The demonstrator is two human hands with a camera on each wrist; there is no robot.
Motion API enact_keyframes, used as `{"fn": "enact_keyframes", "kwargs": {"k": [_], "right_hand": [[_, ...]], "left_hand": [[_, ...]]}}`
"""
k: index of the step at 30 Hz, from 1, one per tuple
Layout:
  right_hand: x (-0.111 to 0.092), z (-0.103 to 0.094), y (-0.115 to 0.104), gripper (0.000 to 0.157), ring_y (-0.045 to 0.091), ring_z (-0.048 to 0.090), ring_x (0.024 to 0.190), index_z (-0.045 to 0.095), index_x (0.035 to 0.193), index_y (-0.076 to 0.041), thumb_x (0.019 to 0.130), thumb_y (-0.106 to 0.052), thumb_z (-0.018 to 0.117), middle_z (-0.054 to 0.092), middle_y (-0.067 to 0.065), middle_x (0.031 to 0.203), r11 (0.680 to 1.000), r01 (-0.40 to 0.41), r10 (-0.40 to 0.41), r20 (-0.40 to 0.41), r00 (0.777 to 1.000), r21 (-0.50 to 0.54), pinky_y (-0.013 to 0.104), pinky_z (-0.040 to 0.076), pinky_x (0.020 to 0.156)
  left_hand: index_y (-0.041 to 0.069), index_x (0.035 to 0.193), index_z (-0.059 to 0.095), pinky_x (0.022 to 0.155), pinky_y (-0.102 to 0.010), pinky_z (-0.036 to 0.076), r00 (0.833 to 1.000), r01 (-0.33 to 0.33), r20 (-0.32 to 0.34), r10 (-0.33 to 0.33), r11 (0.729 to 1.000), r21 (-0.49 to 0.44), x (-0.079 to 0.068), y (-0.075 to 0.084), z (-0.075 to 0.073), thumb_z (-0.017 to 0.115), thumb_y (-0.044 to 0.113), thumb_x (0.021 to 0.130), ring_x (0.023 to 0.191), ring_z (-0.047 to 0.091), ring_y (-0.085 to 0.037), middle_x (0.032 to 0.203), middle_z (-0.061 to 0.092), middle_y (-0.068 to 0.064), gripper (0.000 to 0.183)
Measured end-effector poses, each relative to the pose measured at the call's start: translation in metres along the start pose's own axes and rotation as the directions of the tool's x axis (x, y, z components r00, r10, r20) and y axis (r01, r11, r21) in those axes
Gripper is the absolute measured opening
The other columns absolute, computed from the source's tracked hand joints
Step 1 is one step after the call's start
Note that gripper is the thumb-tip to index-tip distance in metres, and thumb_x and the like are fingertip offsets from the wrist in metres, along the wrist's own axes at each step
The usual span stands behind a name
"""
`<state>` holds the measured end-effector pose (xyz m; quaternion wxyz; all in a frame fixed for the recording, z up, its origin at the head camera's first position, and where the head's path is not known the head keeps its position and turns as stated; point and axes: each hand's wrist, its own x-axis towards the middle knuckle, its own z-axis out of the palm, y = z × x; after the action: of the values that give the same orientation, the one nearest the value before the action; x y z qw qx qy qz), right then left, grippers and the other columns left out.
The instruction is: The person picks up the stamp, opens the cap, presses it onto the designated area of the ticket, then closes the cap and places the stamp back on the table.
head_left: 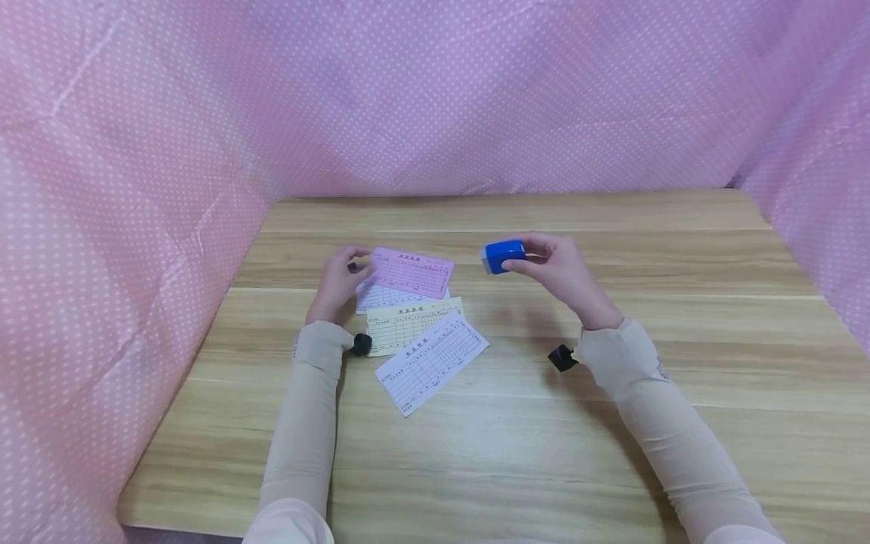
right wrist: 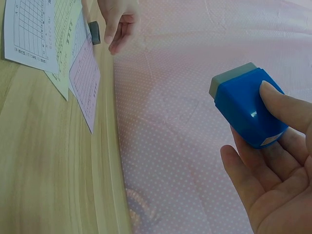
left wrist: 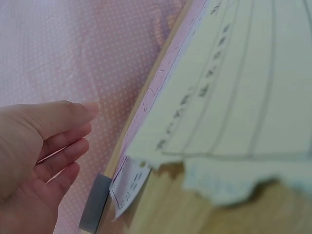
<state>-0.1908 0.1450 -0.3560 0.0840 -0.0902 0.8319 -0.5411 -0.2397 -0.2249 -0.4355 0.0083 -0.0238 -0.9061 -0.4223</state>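
My right hand [head_left: 560,276] pinches a blue stamp [head_left: 504,255] between thumb and fingers, raised above the table right of the papers. In the right wrist view the stamp [right wrist: 251,107] shows a grey end pointing up and left. My left hand [head_left: 337,279] is beside the left edge of a pink receipt slip [head_left: 413,272]. A small dark grey block [left wrist: 95,204] stands by that hand; in the left wrist view a gap separates it from the loosely bent fingers. Under the pink slip lies a white slip [head_left: 387,298]. Nearer are a yellow slip [head_left: 397,329] and another white slip [head_left: 431,364], overlapping it.
The wooden table [head_left: 544,453] carries the slips in an overlapping group left of its middle. Pink dotted cloth [head_left: 435,98] hangs behind the table and at both sides. A black wrist camera [head_left: 362,344] sits close over the yellow slip's left edge.
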Motion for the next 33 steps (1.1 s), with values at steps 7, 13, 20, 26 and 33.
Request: {"fn": "enact_keyframes", "kwargs": {"k": [7,13,20,26,33], "right_hand": [[0.0007,0.0002,-0.0003,0.044,0.031,0.064,0.113,0.060,0.129,-0.006,0.088,-0.019,0.071,0.064,0.017,0.126,1.000,0.011,-0.011,-0.002,1.000,-0.003,0.041,0.051,0.098],[0.0007,0.0001,0.0000,0.044,0.031,0.064,0.114,0.060,0.129,-0.006,0.088,-0.020,0.071,0.064,0.017,0.127,1.000,0.007,-0.007,0.001,1.000,-0.004,0.041,0.051,0.098],[0.0004,0.0001,-0.0005,0.045,0.031,0.064,0.115,0.060,0.129,-0.007,0.088,-0.020,0.071,0.063,0.017,0.128,1.000,-0.006,0.006,0.003,1.000,0.004,0.042,0.050,0.100],[0.0006,0.0002,-0.0003,0.045,0.031,0.063,0.116,0.060,0.130,-0.007,0.088,-0.020,0.071,0.063,0.017,0.129,1.000,-0.005,0.005,0.004,1.000,0.008,0.042,0.050,0.100],[0.0002,0.0007,0.0004,0.045,0.031,0.064,0.114,0.060,0.130,-0.007,0.088,-0.019,0.071,0.063,0.016,0.128,1.000,-0.004,0.004,0.006,1.000,0.008,0.040,0.051,0.098]], "left_hand": [[0.001,0.126,0.058,0.107,-0.047,0.042,0.999,-0.032,0.037,0.030,0.998,0.045,-0.0012,0.0021,0.0005,0.065,0.008,0.091,0.121,0.051,-0.036,0.129,0.056,-0.018,0.036],[0.000,0.127,0.057,0.107,-0.046,0.041,0.999,-0.009,0.052,0.003,0.992,0.124,0.0011,0.0013,0.0013,0.063,0.009,0.092,0.123,0.046,-0.033,0.130,0.054,-0.017,0.036],[-0.001,0.126,0.058,0.107,-0.045,0.038,0.999,0.007,0.040,-0.013,0.987,0.159,0.0027,0.0002,0.0029,0.065,0.010,0.091,0.125,0.036,-0.032,0.132,0.052,-0.017,0.037],[0.000,0.126,0.058,0.106,-0.044,0.037,0.999,0.024,0.038,-0.031,0.984,0.179,0.0045,-0.0032,0.0041,0.065,0.014,0.092,0.124,0.036,-0.030,0.133,0.052,-0.015,0.037],[-0.001,0.125,0.057,0.105,-0.044,0.037,0.998,0.023,0.046,-0.033,0.977,0.214,0.0056,-0.0056,0.0043,0.067,0.016,0.091,0.122,0.036,-0.030,0.127,0.054,-0.016,0.040]]}}
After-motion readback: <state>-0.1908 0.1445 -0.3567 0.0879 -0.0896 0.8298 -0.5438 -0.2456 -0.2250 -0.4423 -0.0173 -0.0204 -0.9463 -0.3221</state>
